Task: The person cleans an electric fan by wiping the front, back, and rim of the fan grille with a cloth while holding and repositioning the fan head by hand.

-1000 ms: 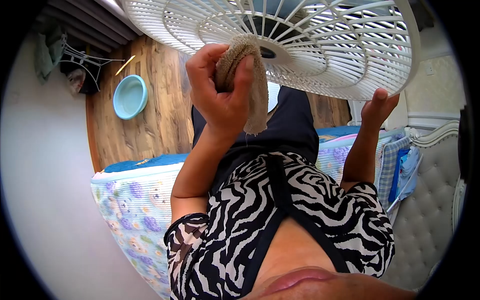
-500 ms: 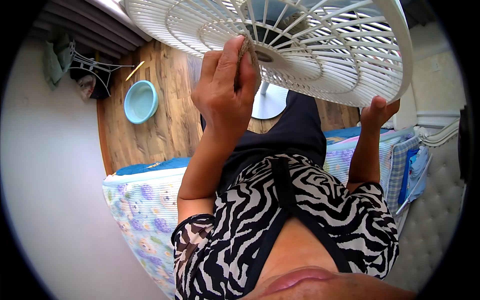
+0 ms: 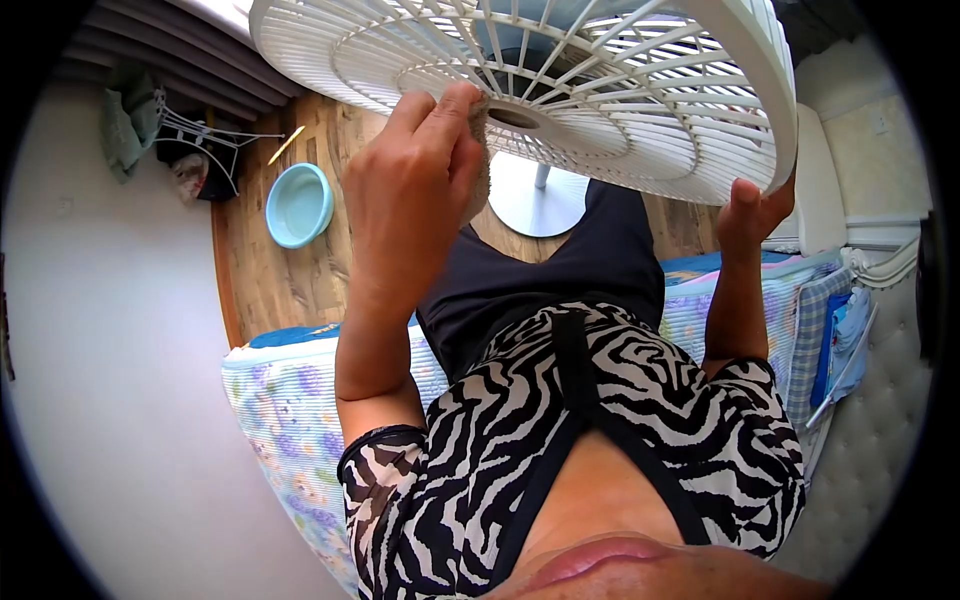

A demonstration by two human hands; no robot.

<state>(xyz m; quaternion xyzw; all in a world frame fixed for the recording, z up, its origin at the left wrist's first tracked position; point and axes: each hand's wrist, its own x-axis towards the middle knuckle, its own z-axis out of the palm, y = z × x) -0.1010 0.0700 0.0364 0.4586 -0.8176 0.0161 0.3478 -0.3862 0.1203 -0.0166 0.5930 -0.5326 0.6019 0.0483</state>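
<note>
A white fan grille, tilted, fills the top of the view, with ribs fanning out from an oval hub. My left hand is closed on a beige cloth, held against the ribs just left of the hub. Most of the cloth is hidden behind my fingers. At the grille's lower right rim, my right hand grips the edge, thumb on the near side and fingers mostly behind it. Dark parts show dimly through the ribs. Below the grille stands a round white base with a short pole.
A light blue basin stands on the wooden floor at left, near a yellow stick and a white metal rack. The flowered bedding lies beside my body. A tufted headboard and folded blue cloths are at right.
My left hand has moved left and slightly down with the cloth, which was farther right across the grille. The grille has tilted and shifted left a little; more of the base shows.
</note>
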